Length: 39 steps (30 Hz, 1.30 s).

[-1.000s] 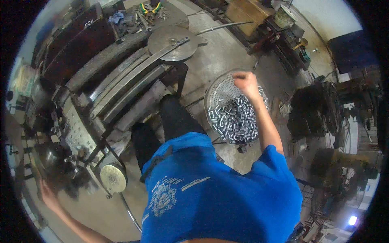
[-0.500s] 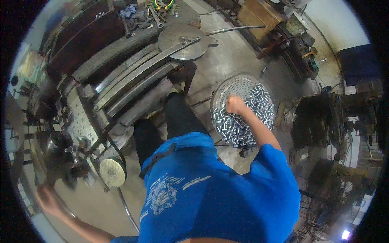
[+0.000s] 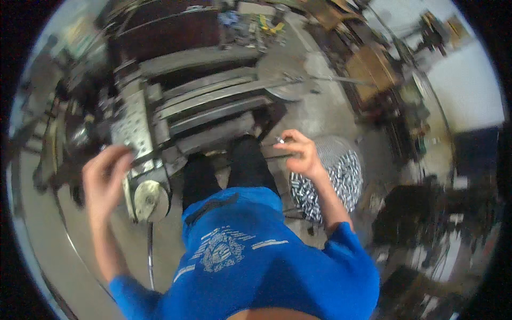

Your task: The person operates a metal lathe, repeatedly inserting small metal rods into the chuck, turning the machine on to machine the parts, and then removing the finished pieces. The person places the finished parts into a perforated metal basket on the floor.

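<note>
My right hand [image 3: 300, 156] is raised in front of a round perforated metal basin [image 3: 335, 145], pinching a small shiny metal cylinder [image 3: 279, 140] between thumb and fingers. Many short silvery cylinders [image 3: 341, 184] like it fill much of the basin. My left hand [image 3: 106, 173], smeared by motion, hovers by a steel plate with holes [image 3: 132, 125] on the machine; whether anything is in its fingers does not show. A pale round disc [image 3: 149, 198] lies just right of that hand.
Long steel bars [image 3: 213, 101] run across the machine before my knees, toward a round metal plate [image 3: 280, 72] with a lever [image 3: 346, 80]. Pliers with yellow handles [image 3: 271, 24] and other tools lie beyond. Dark machinery and a brown box [image 3: 373, 72] stand at the far right.
My right hand has come up out of the basin with a metal cylinder. My left hand has swung up from the lower left to the perforated plate. The whole view has turned.
</note>
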Motion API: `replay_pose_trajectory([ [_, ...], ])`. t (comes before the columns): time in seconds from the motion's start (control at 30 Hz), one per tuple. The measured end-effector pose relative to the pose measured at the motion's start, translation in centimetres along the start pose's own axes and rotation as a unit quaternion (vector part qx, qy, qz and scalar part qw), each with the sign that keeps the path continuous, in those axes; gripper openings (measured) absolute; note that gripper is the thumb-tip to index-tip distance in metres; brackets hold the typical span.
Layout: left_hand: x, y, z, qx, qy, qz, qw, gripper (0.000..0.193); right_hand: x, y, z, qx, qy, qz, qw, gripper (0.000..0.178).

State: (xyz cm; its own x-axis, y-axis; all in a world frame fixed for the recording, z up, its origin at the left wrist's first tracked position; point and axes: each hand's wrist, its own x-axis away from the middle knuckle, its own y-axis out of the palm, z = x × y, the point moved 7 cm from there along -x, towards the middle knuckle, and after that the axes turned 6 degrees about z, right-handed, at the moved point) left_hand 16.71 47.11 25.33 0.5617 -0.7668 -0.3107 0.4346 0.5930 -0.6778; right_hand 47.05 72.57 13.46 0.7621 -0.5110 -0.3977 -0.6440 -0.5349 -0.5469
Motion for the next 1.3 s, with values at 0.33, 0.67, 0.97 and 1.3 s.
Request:
replay_pose_trajectory([
  [0.33, -0.1, 8.3, 4.0, 0.038, 0.088, -0.022, 0.995, 0.028, -8.8, 9.5, -15.9, -0.039, -0.319, -0.069, 0.944, 0.037],
  [0.67, 0.5, 4.9, -2.5, 0.285, -0.062, 0.006, 0.957, 0.027, -12.7, 14.8, -19.5, -0.071, -0.352, -0.14, 0.923, 0.039],
  [0.97, 2.0, -1.4, -6.4, 0.282, -0.135, 0.133, 0.941, 0.032, -16.0, 20.6, -25.2, -0.047, -0.418, -0.267, 0.867, 0.037],
  [1.3, 15.6, -20.9, -17.4, 0.055, -0.255, 0.392, 0.882, 0.014, -25.8, 35.7, -22.5, 0.176, -0.403, -0.264, 0.859, 0.035],
])
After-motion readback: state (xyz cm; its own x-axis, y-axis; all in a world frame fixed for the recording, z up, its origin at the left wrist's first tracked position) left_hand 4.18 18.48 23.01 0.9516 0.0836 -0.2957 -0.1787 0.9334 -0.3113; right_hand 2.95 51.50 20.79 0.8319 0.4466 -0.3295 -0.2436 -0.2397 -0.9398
